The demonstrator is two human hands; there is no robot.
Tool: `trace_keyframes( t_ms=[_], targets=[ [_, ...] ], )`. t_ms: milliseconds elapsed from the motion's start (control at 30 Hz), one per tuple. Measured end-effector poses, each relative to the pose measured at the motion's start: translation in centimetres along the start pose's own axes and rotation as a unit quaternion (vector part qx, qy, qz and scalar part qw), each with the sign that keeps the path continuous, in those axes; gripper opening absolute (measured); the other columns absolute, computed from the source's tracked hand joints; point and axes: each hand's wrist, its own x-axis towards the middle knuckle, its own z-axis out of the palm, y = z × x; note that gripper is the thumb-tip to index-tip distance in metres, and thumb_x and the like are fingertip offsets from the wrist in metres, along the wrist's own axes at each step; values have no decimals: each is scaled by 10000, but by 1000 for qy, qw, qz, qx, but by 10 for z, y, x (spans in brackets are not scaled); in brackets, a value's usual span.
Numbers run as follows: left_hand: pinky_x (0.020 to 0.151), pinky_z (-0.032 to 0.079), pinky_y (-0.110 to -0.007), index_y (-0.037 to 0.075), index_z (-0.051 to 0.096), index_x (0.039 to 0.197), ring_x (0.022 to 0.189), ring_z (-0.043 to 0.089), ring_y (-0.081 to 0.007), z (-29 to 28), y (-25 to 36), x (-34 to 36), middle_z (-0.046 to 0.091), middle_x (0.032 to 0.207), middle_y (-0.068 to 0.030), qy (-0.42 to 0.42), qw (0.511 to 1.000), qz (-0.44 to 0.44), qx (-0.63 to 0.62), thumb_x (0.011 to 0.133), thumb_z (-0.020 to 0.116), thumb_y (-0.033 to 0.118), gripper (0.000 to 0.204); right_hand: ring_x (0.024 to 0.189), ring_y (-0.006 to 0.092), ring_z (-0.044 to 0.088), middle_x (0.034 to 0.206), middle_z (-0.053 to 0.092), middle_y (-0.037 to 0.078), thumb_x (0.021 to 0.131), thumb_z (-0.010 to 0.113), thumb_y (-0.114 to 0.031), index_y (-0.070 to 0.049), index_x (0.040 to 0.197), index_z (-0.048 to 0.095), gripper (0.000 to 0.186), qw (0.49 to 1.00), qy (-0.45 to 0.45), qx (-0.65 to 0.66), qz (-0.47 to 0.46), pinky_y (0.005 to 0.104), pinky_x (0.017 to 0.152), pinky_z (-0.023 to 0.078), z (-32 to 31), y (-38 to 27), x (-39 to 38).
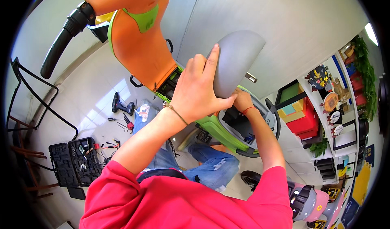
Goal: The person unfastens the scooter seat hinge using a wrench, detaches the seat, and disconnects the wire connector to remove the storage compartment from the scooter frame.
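A smooth grey scooter seat (239,54) stands tilted up over the orange and green electric scooter (138,50). My left hand (199,86) grips the seat's near side, index finger stretched along it and thumb at its lower edge. Close beside that thumb, my right hand (243,100) reaches in at the seat's base, over the open dark storage compartment (239,123). Its fingertips are hidden, so I cannot tell what they touch. Ahead of the compartment, an opening in the scooter's footboard (168,84) shows dark parts inside.
On the tiled floor at left lie a cordless drill (122,103), small hand tools (126,122) and an open black tool case (83,160). A black metal frame (44,103) stands farther left. Shelves (325,119) line the right; a pink and grey scooter (310,202) is at lower right.
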Motion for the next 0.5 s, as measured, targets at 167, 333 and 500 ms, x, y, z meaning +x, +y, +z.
trace_keyframes(
  t_ms=[167,333,500],
  targets=[
    [861,453,-408,-53,325,1449,952,478,-332,1,-2,-2,426,1008,-172,6,1000,-5,8,629,784,363,1028,767,327,661,911,637,112,828,682,-288,-55,910,643,250,988,-12,-60,139,438,655,529,-1,-24,6],
    [877,449,-409,-44,325,1452,959,469,-333,1,-11,-3,421,1011,-177,16,1000,-15,2,628,776,347,1017,755,331,669,906,653,137,825,688,-295,-29,906,635,284,980,-4,-65,189,445,640,534,-2,-40,10],
    [887,447,-415,-28,339,1451,974,467,-338,0,-14,-1,419,1010,-173,12,999,-29,-27,625,775,342,1005,745,318,671,930,651,126,789,682,-188,-24,922,634,217,981,50,-73,175,432,632,543,15,-33,-3]
  ],
)
